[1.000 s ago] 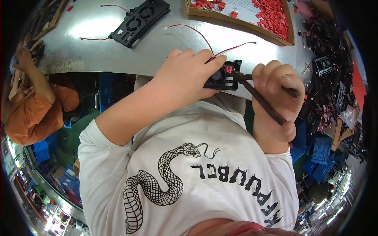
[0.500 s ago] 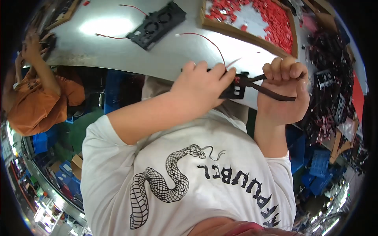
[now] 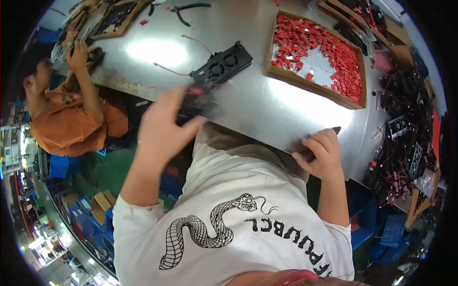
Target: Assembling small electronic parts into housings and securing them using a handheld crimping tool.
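My left hand (image 3: 162, 124) is out over the table's near edge, its thumb and fingers around a black fan unit (image 3: 202, 102) smeared by motion, with a red spot near its top. Just beyond lies a second black unit (image 3: 223, 66), with two round fans and thin red wires. My right hand (image 3: 322, 155) is closed at the near table edge around dark-handled pliers (image 3: 337, 129); only a dark handle end and a blurred dark part show past the fingers.
A cardboard tray (image 3: 315, 81) of small red connectors stands far right on the metal table (image 3: 248, 117). Another pair of pliers (image 3: 183, 12) lies at the back. Wired black units (image 3: 405, 152) pile up at the right. A person in orange (image 3: 71, 114) works at the left.
My left hand has carried the fan unit leftward, off the pliers. My right hand has moved down and closed around the pliers' handles. The view has shifted, showing more of the table.
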A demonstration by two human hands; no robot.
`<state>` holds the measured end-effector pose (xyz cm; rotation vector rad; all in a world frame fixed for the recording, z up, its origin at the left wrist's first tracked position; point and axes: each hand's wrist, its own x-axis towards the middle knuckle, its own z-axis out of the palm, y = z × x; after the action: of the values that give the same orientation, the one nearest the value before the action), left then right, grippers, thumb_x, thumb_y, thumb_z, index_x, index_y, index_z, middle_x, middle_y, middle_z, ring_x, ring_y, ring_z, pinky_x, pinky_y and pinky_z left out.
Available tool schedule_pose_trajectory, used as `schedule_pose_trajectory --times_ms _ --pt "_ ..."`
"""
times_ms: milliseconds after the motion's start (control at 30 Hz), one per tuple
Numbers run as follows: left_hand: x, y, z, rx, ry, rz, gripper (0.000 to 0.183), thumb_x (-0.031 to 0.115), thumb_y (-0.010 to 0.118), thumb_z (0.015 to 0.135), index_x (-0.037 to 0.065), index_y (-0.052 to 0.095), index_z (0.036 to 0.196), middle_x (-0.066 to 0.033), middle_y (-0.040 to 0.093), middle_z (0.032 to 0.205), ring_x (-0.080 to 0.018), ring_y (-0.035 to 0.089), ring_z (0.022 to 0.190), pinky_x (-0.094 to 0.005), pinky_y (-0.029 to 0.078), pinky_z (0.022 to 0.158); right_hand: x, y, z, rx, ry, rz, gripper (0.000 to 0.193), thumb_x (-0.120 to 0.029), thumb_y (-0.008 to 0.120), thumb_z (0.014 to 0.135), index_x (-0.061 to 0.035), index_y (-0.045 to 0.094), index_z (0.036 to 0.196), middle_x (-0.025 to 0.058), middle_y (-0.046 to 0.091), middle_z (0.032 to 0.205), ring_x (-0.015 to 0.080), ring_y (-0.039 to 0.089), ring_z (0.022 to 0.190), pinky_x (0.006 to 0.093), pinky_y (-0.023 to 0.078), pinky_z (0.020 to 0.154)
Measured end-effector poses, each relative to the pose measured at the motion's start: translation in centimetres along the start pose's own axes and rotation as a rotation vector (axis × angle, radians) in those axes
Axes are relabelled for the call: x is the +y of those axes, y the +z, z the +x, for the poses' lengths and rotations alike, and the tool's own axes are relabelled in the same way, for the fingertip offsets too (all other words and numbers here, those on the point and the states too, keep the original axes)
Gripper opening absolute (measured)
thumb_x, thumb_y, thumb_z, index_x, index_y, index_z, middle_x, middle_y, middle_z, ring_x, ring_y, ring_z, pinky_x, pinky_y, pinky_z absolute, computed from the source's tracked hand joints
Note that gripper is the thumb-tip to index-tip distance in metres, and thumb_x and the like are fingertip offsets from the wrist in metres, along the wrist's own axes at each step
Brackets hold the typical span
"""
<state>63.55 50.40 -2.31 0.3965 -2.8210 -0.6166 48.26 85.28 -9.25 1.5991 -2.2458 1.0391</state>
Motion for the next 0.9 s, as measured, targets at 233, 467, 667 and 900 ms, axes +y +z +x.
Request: schedule_pose_trajectory --times_ms 233,467,667,900 --pt "-18.6 -2.5 5.9 0.154 -0.353 0.446 0.077 0.056 0.066 0.089 0.007 0.049 0.146 -0.0246 0.059 0.131 -0.0411 0.057 0.122 -0.0500 0.047 0.100 0.2 1.1 2.4 -0.073 0.520 -0.453 0.059 -0.038 0.087 0.070 -0.0081 0.071 0.118 0.0104 0.059 0.139 0.0334 0.046 0.135 0.0486 0.028 0.112" --pt "-7.9 1.2 9.8 0.169 -0.109 0.181 0.065 0.040 0.071 0.091 0.003 0.053 0.142 -0.0223 0.060 0.136 -0.0408 0.059 0.122 -0.0466 0.049 0.103 1.2 -0.5 1.3 0.227 0.525 -0.329 0.033 -0.024 0.077 0.085 -0.0026 0.068 0.108 0.0148 0.067 0.103 0.0324 0.063 0.100 0.0413 0.049 0.090" --pt "0.2 6.2 8.7 -0.080 0.056 0.276 0.074 0.035 0.077 0.082 0.006 0.049 0.144 -0.0202 0.054 0.140 -0.0418 0.058 0.118 -0.0467 0.048 0.102 6.3 -1.3 13.0 -0.014 0.693 -0.321 0.039 -0.031 0.075 0.086 0.0022 0.071 0.106 0.0200 0.072 0.089 0.0349 0.070 0.085 0.0431 0.054 0.080" --pt "-0.2 5.9 7.0 -0.293 -0.313 -0.733 0.054 0.029 0.062 0.096 0.003 0.049 0.141 -0.0213 0.065 0.116 -0.0342 0.066 0.107 -0.0440 0.052 0.094 9.9 -0.3 15.1 -0.465 0.785 -0.307 0.035 -0.026 0.070 0.084 0.0033 0.073 0.103 0.0244 0.073 0.101 0.0375 0.071 0.095 0.0435 0.055 0.087"
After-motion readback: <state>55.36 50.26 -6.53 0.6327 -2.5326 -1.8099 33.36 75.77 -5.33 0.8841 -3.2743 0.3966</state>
